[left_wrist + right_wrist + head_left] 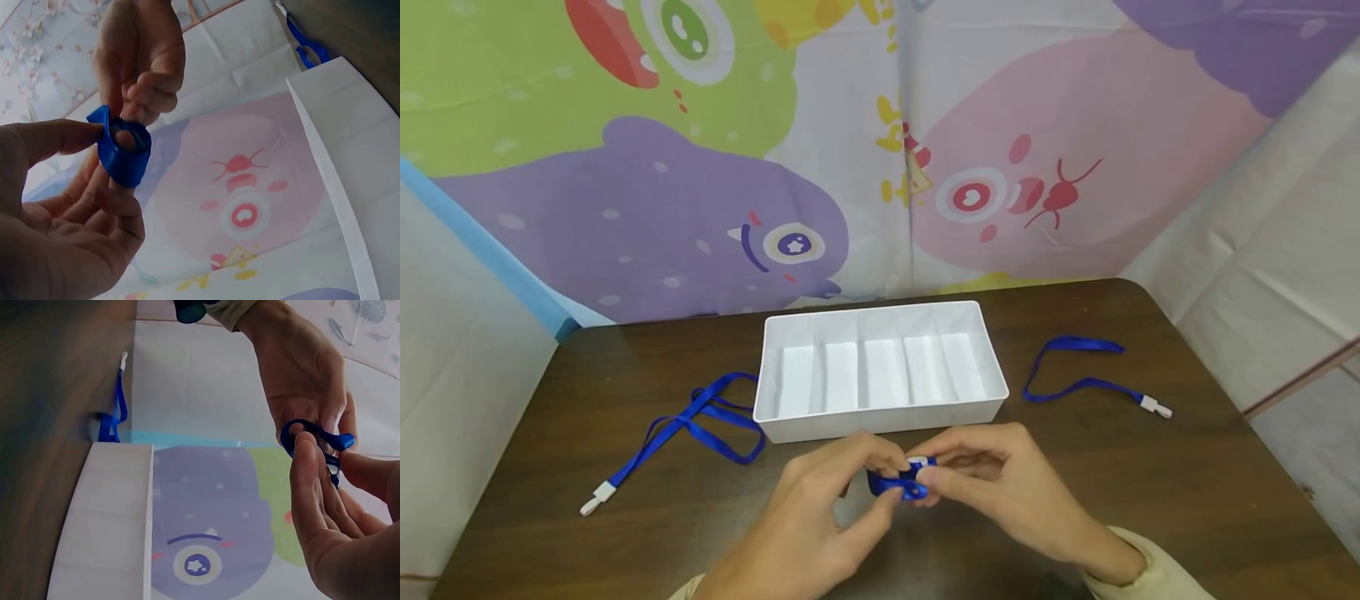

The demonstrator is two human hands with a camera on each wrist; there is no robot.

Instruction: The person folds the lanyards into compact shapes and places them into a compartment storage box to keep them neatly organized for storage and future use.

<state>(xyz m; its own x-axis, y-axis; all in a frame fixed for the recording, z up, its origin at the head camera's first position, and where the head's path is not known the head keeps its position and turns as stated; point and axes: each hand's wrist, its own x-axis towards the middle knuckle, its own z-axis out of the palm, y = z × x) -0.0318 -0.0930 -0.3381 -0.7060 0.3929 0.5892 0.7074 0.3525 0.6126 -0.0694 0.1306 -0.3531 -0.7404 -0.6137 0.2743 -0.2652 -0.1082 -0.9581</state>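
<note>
Both hands meet in front of the white tray, around a blue lanyard (887, 483) wound into a small coil. My left hand (820, 508) pinches one side of the coil between thumb and fingers. From the other side my right hand (1011, 483) grips the band, its thumb on the near face. A bit of white, perhaps the clip, shows at the coil's top in the head view. In the left wrist view the coiled band (125, 164) forms a loop with a fingertip inside it. The right wrist view shows a band end (340, 441) by the right thumb.
The white tray (880, 421) has several compartments, with nothing seen in them. Left of it lies a loosely looped blue lanyard (688, 415) with a white clip (598, 498). Another lanyard (1090, 383) lies to the right on the brown table (1150, 483). A cartoon-printed cloth (865, 183) hangs behind.
</note>
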